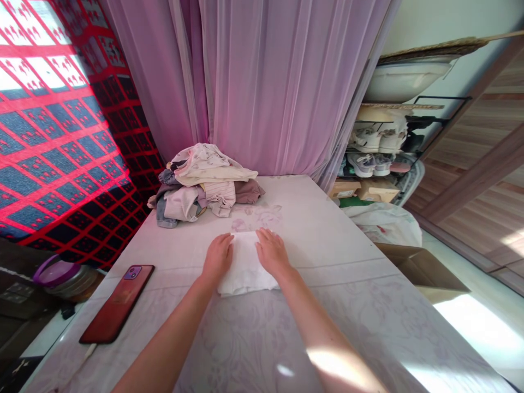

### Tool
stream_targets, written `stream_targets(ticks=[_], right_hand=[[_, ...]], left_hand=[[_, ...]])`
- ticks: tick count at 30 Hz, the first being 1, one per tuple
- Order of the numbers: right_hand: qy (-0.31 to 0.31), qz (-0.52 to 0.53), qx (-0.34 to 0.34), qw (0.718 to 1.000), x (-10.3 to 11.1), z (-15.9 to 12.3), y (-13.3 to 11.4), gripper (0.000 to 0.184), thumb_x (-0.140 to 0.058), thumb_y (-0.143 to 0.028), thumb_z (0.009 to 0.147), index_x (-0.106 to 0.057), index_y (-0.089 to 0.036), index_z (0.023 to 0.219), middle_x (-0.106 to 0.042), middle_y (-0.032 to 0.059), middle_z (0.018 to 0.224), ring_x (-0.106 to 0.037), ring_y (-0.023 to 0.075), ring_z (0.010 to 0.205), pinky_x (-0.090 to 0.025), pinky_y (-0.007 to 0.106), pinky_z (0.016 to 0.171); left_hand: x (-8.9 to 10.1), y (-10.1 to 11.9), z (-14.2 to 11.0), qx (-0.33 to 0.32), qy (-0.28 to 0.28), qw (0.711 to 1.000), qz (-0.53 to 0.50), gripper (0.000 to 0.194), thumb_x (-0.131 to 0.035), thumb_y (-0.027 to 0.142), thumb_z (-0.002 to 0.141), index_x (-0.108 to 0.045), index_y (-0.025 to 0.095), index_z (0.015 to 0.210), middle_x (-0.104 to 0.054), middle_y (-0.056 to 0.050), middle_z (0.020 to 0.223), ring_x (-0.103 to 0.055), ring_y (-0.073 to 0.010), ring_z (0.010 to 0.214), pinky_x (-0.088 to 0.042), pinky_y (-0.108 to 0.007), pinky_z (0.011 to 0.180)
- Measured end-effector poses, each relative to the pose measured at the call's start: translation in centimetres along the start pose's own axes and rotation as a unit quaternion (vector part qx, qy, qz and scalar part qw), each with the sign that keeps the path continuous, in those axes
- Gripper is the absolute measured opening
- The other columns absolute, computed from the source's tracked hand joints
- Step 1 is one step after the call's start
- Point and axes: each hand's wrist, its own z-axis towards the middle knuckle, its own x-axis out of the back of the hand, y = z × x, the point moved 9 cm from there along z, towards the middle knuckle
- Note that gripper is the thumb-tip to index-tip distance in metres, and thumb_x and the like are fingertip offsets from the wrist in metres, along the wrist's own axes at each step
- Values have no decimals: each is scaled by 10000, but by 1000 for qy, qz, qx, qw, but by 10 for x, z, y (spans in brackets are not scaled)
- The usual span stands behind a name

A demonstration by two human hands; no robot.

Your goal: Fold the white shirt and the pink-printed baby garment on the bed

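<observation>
A small folded white cloth [245,265] lies flat on the table, which is covered with a pale floral sheet [327,305]. My left hand [218,256] rests palm down on the cloth's left edge, fingers stretched out. My right hand [272,252] lies flat on its right edge, fingers also extended. Neither hand grips anything. Behind the cloth, at the far left of the table, sits a pile of crumpled clothes [204,185] in cream, grey and mauve.
A red phone [118,301] lies near the table's left edge. Pink curtains [266,82] hang behind the table. A shoe rack [380,142] and cardboard boxes [421,270] stand to the right. A red patterned fabric [53,125] hangs on the left.
</observation>
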Motion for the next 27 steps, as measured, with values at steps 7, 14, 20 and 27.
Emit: stream_targets(ticks=[7, 14, 20, 27], right_hand=[[-110, -43, 7, 993, -37, -5, -2, 537, -279, -421, 972, -346, -222, 1466, -189, 83, 1586, -155, 247, 1449, -124, 545, 1139], [-113, -46, 2, 993, -36, -6, 1, 531, -288, -423, 970, -343, -244, 1467, -181, 85, 1588, -139, 244, 1452, -130, 549, 1130], [-135, -46, -17, 990, -25, -13, -4, 550, -297, -442, 967, -330, -235, 1475, -179, 96, 1587, -146, 257, 1452, -110, 562, 1134], [-115, -50, 13, 992, -28, -39, -4, 556, -307, -464, 961, -338, -247, 1472, -176, 77, 1587, -139, 255, 1455, -87, 560, 1140]], left_hand=[[-55, 15, -15, -41, -123, 947, 295, 509, -421, 389, 926, -453, 210, 1402, -412, -137, 1488, -322, -331, 1393, -259, -560, 1104], [-54, 11, -11, -6, -154, 939, 308, 500, -371, 426, 946, -441, 260, 1413, -377, -114, 1512, -292, -323, 1409, -251, -574, 1098], [-43, 9, -30, -39, -142, 951, 273, 499, -347, 419, 954, -445, 227, 1404, -391, -132, 1499, -312, -308, 1402, -224, -596, 1102], [-43, 23, -59, -68, -102, 950, 288, 487, -401, 374, 938, -449, 225, 1399, -421, -134, 1482, -348, -309, 1382, -262, -571, 1095]])
